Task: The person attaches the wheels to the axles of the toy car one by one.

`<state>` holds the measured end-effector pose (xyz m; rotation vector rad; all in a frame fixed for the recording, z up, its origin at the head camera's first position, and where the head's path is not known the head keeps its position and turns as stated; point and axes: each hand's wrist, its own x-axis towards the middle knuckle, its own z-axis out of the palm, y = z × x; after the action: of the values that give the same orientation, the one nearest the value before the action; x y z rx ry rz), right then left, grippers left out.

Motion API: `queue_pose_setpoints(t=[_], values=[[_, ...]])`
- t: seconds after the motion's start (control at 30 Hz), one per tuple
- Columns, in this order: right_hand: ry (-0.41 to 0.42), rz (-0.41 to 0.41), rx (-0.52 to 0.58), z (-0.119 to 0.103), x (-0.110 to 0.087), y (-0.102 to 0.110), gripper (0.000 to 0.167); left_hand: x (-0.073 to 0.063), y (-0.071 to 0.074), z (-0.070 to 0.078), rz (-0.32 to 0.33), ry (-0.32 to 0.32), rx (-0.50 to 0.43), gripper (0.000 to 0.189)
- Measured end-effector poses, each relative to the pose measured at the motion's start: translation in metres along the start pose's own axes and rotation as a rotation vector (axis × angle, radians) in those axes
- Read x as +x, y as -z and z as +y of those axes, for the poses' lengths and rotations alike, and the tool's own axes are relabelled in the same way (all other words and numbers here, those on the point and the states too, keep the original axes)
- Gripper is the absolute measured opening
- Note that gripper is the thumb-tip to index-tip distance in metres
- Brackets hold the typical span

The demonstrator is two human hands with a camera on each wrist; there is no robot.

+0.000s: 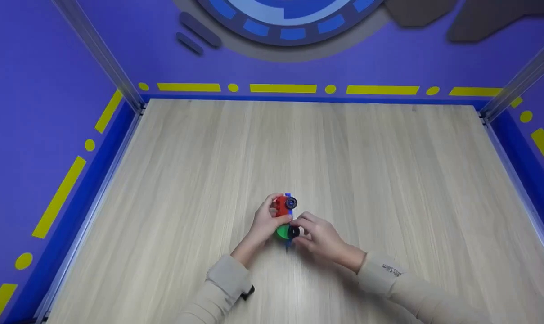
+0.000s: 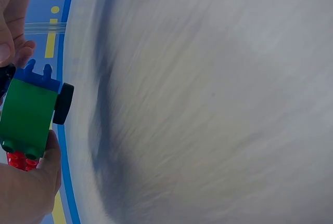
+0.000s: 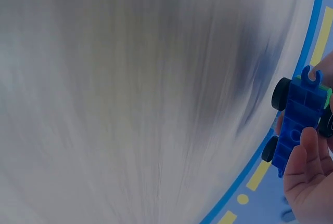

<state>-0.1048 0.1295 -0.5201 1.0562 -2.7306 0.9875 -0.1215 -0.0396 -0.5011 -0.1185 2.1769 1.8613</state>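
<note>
My left hand (image 1: 265, 226) grips a toy building-brick vehicle near its red brick (image 1: 281, 208), tilting it on its side over the table. My right hand (image 1: 321, 236) pinches a black wheel (image 1: 294, 231) beside the green block (image 1: 282, 232). Another black wheel (image 1: 291, 203) sits by the red brick. In the left wrist view, the curved green block (image 2: 28, 117) shows whole, with a wheel (image 2: 63, 103) at its side. The right wrist view shows the blue chassis (image 3: 301, 109) from below, with a hook at one end and fingers (image 3: 309, 143) of my right hand close against it.
A small black object (image 1: 248, 293) lies partly hidden by the left sleeve (image 1: 229, 276). The pale wooden table (image 1: 200, 180) is bordered by blue walls (image 1: 263, 67) with yellow markings at the back and both sides.
</note>
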Motion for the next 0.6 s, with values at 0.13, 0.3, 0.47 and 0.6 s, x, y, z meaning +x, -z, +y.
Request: queue_pose_setpoints(t=[0.13, 0.3, 0.47, 0.6], values=[[-0.011, 0.007, -0.022, -0.001, 0.0, -0.001, 0.032, 0.006, 0.0, -0.008, 0.005, 0.02, -0.023, 0.057], [-0.015, 0.04, -0.037, -0.003, 0.0, -0.004, 0.032, 0.017, -0.002, -0.027, 0.042, 0.058, -0.062, 0.059], [0.005, 0.097, -0.046, -0.003, 0.0, -0.007, 0.028, 0.017, -0.004, -0.026, 0.088, 0.086, -0.083, 0.058], [0.072, 0.179, -0.085, -0.002, 0.001, -0.011, 0.026, 0.013, -0.004, -0.019, 0.103, 0.108, -0.101, 0.055]])
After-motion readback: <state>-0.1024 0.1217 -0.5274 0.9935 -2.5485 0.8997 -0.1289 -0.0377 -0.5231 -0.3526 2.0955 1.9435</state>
